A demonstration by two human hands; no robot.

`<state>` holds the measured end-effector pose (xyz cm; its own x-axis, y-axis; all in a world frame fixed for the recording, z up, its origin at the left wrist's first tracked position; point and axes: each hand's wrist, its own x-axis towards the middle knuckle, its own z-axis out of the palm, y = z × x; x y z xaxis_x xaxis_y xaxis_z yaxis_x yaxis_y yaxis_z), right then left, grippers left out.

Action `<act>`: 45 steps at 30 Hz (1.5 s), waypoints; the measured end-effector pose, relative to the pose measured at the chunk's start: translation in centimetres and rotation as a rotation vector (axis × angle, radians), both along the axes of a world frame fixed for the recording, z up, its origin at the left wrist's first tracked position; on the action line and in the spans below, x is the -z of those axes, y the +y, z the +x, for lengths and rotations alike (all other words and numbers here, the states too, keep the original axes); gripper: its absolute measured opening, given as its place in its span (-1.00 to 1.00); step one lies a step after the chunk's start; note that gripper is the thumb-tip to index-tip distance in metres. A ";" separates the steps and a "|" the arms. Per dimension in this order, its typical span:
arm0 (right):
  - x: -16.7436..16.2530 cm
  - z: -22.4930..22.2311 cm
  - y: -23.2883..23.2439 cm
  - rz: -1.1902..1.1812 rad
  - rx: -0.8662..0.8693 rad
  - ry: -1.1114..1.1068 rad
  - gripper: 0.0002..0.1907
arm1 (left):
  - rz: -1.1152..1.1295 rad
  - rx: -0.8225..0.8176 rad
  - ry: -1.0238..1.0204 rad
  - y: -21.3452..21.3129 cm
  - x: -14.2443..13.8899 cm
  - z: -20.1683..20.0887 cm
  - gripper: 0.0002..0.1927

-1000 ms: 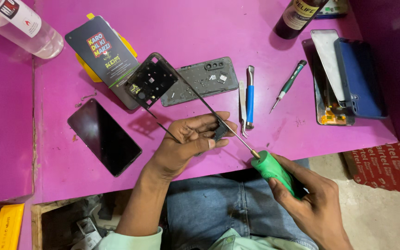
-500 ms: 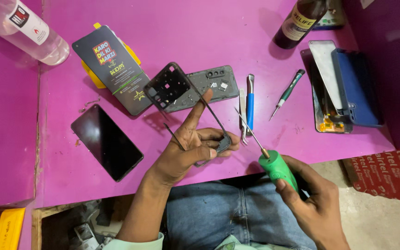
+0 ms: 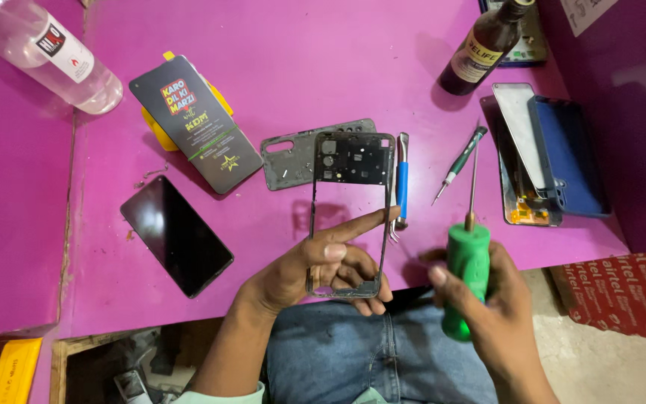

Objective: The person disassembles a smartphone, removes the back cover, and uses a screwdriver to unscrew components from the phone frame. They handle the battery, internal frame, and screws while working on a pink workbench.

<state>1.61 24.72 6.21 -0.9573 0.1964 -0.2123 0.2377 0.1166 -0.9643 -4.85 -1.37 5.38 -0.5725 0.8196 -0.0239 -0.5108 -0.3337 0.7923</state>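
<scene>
A bright pink table (image 3: 278, 67) fills most of the view, and the person's knees in blue jeans (image 3: 353, 359) show at 6 o'clock.

The left hand (image 3: 315, 269) holds a thin black phone frame (image 3: 349, 213) near the middle of the view, just above the table edge. The fingers wrap around the bottom of the frame, and the pointing finger lies across its open middle. The frame stands almost straight up and down, with its dark camera part at the top.

The right hand (image 3: 487, 299) is at 4 o'clock. It is closed tight around the fat green handle of a screwdriver (image 3: 467, 262). The thin metal tip points up toward 12 o'clock.

Behind the frame lies a grey phone back cover (image 3: 289, 161). Just beside the frame, at 3 o'clock from it, lie blue-handled tweezers (image 3: 401, 187). A small green screwdriver (image 3: 459, 164) lies a little farther right.

At 9 o'clock a black phone screen (image 3: 176, 236) lies flat. A dark card pack (image 3: 196, 123) sits at 10 o'clock. A clear bottle (image 3: 39, 52) lies at 11 o'clock, and a brown bottle (image 3: 484, 49) stands at 1 o'clock. An opened phone with a blue case (image 3: 562, 157) lies at 3 o'clock.
</scene>
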 end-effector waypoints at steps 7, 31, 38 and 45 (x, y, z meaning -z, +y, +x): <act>-1.4 -4.3 -3.1 -0.214 -0.065 0.100 -0.58 | -0.208 0.042 0.067 0.6 -0.9 0.2 -0.03; -0.1 -7.5 -7.6 -0.550 -0.110 0.082 -0.64 | 0.422 -0.417 -0.318 -0.8 2.0 -2.9 -0.26; -0.6 -8.6 -8.4 -0.507 -0.179 0.088 -0.51 | 0.507 -0.345 -0.269 -0.7 1.6 -5.3 -0.37; -1.0 -9.3 -8.2 -0.487 -0.158 0.083 -0.50 | 0.449 -0.371 -0.176 0.0 1.3 -7.4 -0.41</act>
<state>-7.69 16.49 7.18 -0.9848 -0.0548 -0.1650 0.1738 -0.3223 -0.9306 -12.21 -1.37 4.07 -0.8410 0.5178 0.1572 -0.4070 -0.7967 0.4469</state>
